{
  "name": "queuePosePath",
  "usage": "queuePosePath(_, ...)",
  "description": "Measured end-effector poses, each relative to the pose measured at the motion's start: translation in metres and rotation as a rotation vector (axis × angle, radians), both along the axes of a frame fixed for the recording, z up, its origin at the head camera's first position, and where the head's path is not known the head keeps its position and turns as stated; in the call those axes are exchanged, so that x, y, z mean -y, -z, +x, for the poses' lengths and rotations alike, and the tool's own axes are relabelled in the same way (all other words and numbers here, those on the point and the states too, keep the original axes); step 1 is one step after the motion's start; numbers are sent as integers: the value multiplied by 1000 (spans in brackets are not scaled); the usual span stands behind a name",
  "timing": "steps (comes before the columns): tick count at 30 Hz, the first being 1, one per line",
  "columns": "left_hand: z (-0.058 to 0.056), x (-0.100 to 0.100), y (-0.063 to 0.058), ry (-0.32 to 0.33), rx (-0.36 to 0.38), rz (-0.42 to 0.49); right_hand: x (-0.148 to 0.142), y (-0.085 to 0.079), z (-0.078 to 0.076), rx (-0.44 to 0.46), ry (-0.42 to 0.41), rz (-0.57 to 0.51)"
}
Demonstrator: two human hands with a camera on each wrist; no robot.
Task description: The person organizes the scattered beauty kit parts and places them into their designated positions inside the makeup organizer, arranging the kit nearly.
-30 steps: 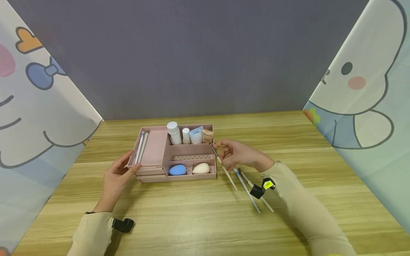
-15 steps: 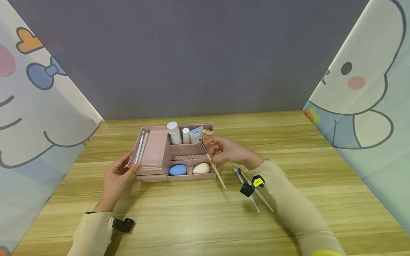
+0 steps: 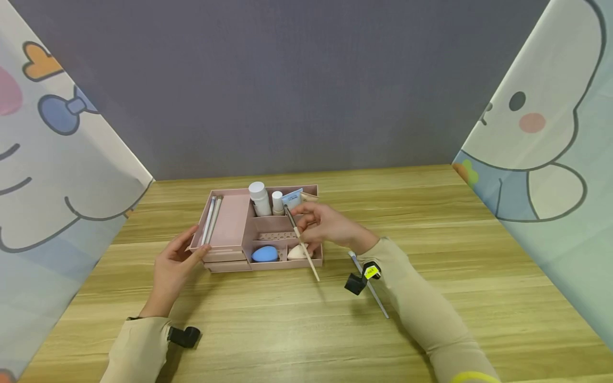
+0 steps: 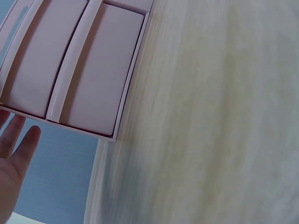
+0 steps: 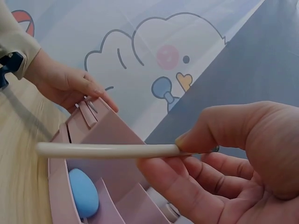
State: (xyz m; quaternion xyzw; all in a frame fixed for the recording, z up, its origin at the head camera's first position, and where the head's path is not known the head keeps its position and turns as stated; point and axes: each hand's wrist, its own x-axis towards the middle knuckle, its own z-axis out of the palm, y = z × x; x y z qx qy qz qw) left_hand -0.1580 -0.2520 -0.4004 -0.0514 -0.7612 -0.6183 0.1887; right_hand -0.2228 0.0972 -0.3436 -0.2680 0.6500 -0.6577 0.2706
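A pink makeup organizer (image 3: 233, 215) stands on the wood-grain table. My left hand (image 3: 173, 266) grips its left front corner, thumb along the front, fingers at the side. Above its right half, my right hand (image 3: 328, 229) pinches a makeup brush (image 5: 107, 150) between thumb and fingers. The brush slants with its dark tip toward the tubes and its cream handle end toward me. Two more brushes (image 3: 210, 221) lie in the organizer's left top tray. A blue makeup sponge (image 3: 265, 254) and a cream sponge (image 3: 295, 254), partly covered by the hand, sit in the front compartments.
A white bottle (image 3: 259, 199), a smaller capped bottle (image 3: 278, 203) and a blue-white tube (image 3: 292, 199) stand in the back compartment, beside a beige tube (image 3: 308, 197) mostly behind the right hand. Another brush (image 3: 378, 300) lies on the table, partly under the right forearm.
My right hand has carried the brush leftward, from the organizer's right edge to over its right compartments. One brush on the table is now hidden by the forearm. The left hand has stayed put.
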Motion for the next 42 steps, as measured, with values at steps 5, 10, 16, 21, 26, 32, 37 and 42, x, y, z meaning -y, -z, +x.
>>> queuePosePath(5,0,0,1,0,-3,4,10,-1,2,21,22,-17)
queuePosePath(10,-1,0,1,0,-3,1,20,2,1,35,51,-30)
queuePosePath(16,0,-1,-1,0,-6,17,32,5,-1,61,72,-88)
queuePosePath(21,1,-1,-1,7,-14,27,43,8,-1,127,94,-139)
queuePosePath(26,-1,0,0,5,-8,17,52,11,-1,173,124,-162)
queuePosePath(32,-2,0,2,5,-18,38,62,11,1,237,156,-196)
queuePosePath(37,-2,0,2,6,-20,43,72,11,1,286,182,-231)
queuePosePath(42,-1,-1,1,10,-17,48,81,10,0,292,195,-255)
